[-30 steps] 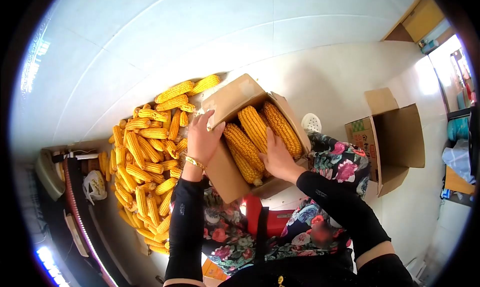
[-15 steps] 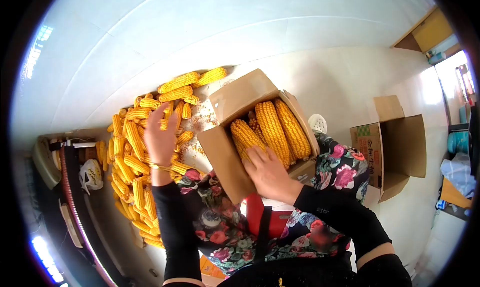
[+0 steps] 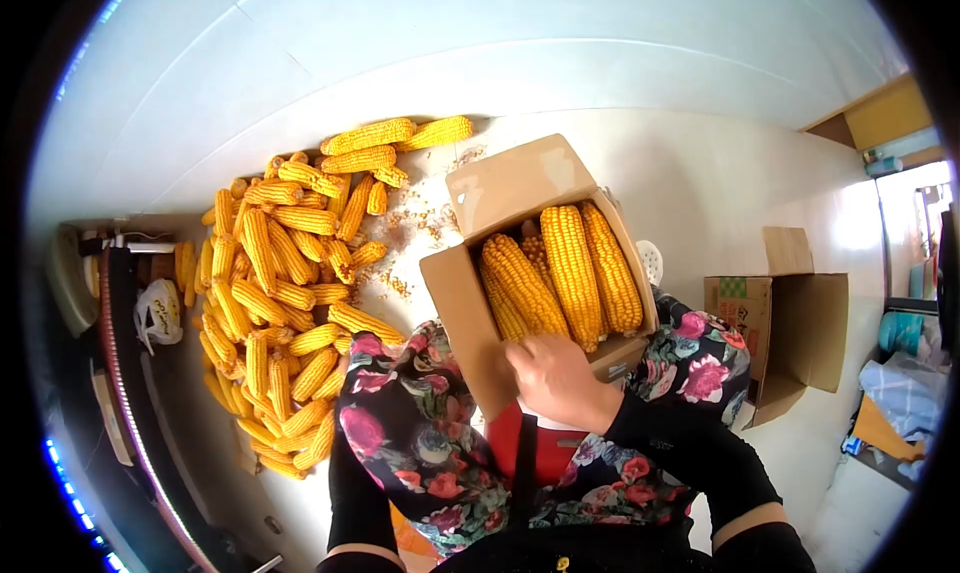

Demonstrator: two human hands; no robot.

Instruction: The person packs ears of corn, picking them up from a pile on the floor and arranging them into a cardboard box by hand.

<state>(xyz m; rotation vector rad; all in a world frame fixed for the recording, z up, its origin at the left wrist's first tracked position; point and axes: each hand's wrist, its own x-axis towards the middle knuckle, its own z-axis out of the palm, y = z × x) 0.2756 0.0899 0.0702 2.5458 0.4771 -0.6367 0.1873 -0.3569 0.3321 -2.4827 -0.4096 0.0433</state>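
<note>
Several yellow corn cobs (image 3: pixel 572 273) lie lengthwise inside an open cardboard box (image 3: pixel 460 313) between my knees. My right hand (image 3: pixel 560 378) rests at the box's near edge, its fingers curled at the lower end of the cobs; whether they grip the edge or a cob cannot be made out. My left hand is hidden behind my left leg; only the black sleeve shows at the bottom. To the left of the box spreads a large pile of corn cobs (image 3: pixel 285 298) on the floor.
Loose kernels (image 3: pixel 410 223) are scattered between pile and box. A second open cardboard box (image 3: pixel 740 303) lies at the right. My floral trousers, a red seat (image 3: pixel 540 453) and a white shoe (image 3: pixel 650 261) are nearby. A white plastic bag (image 3: pixel 160 313) sits at the left.
My left hand has moved off the box flap, over the pile, then down out of sight. My right hand has drawn back from the cobs to the box's near edge. The view has shifted.
</note>
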